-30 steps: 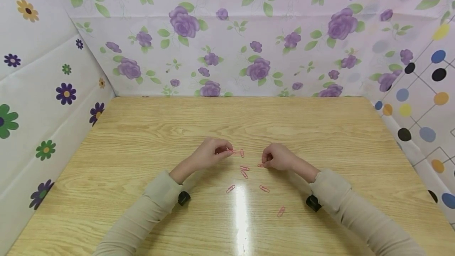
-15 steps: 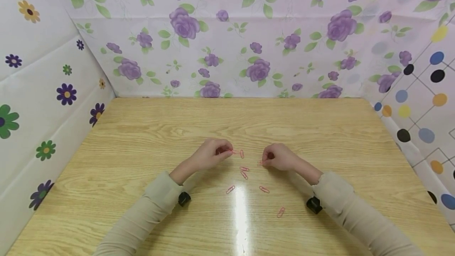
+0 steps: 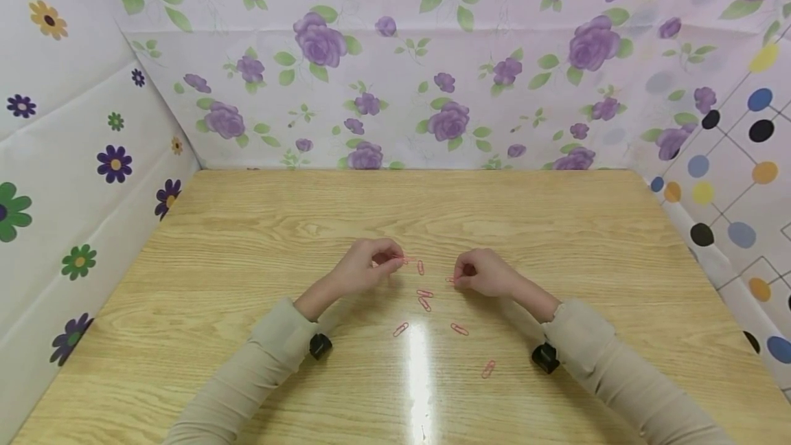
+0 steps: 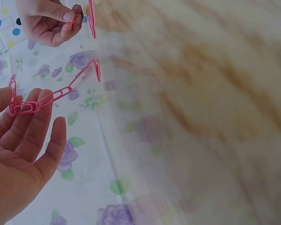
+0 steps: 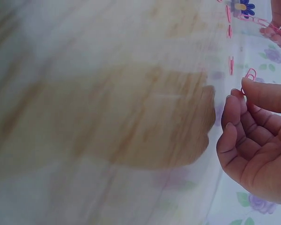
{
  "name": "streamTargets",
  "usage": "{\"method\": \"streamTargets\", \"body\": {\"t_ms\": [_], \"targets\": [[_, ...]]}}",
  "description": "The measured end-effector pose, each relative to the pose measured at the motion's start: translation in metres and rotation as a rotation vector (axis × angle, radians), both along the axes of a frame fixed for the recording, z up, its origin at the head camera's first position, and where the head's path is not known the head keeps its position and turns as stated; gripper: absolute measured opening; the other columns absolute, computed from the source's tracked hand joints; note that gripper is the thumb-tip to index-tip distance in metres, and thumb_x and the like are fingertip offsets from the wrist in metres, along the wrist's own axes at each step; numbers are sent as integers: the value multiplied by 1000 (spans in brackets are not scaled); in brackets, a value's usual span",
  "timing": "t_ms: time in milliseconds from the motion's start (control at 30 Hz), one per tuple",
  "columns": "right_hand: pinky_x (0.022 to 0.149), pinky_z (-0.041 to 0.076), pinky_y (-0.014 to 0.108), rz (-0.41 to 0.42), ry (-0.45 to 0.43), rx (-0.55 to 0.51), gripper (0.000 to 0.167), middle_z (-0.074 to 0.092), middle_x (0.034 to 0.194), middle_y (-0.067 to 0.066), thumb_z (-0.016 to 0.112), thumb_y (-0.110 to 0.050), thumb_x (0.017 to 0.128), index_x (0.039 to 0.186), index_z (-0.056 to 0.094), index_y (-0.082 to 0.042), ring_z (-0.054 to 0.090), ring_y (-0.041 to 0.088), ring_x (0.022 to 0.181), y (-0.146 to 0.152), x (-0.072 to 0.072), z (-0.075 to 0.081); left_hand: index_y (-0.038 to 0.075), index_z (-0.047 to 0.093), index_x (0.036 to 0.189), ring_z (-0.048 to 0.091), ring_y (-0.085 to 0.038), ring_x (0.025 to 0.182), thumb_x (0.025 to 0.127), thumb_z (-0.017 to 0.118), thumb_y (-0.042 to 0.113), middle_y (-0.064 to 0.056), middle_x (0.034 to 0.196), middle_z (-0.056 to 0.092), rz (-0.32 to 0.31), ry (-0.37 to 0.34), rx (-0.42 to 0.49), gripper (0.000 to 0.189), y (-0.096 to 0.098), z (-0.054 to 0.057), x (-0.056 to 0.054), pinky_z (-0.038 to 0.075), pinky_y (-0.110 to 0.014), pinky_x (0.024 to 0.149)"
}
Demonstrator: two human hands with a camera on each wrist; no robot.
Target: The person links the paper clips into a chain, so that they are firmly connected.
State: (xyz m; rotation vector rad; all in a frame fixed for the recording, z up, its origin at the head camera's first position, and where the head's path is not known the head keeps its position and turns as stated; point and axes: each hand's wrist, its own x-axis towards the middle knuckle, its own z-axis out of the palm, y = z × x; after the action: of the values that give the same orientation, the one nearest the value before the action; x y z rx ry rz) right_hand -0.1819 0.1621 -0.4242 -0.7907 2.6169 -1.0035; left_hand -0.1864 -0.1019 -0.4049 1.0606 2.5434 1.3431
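Pinching a pink paper-clip chain (image 4: 55, 96) in the loosely curled left hand (image 3: 366, 266); leaving loose clips (image 3: 459, 329) on the wood-grain table (image 3: 259, 225); pinching one clip (image 5: 251, 74) in the curled right hand (image 3: 488, 272), nudged slightly up since a second ago, seemingly still unlinked. Bordering with daisy cloth (image 3: 68, 239), rose cloth (image 3: 395, 74), dotted cloth (image 3: 735, 156).

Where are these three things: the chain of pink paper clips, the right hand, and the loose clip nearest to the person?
Chain of pink paper clips (image 4: 55, 94), left wrist view: a middle link.
Right hand (image 3: 485, 272), head view: back of the hand.
Nearest loose clip (image 3: 489, 369), head view: middle of its length.
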Motion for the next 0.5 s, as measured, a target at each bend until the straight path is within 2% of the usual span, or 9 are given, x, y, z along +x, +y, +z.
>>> {"method": "streamTargets", "body": {"t_ms": [200, 500], "targets": [[53, 39, 24, -29, 4, -55, 10, 56, 67, -2, 65, -4, 82, 74, 61, -7, 46, 10, 59, -1, -1, 6, 2, 63, 92, 61, -15, 70, 89, 58, 7, -10, 82, 66, -16, -31, 15, 8, 0, -1, -1, 51, -25, 66], [52, 38, 24, -23, 79, -97, 10, 55, 68, -3, 64, -4, 83, 76, 60, -9, 44, 10, 58, -9, 2, 21, 0, 63, 92, 61, -17, 64, 89, 58, 5, -7, 75, 66, -49, -14, 16, 8, 1, -1, -2, 51, -24, 65]]}}
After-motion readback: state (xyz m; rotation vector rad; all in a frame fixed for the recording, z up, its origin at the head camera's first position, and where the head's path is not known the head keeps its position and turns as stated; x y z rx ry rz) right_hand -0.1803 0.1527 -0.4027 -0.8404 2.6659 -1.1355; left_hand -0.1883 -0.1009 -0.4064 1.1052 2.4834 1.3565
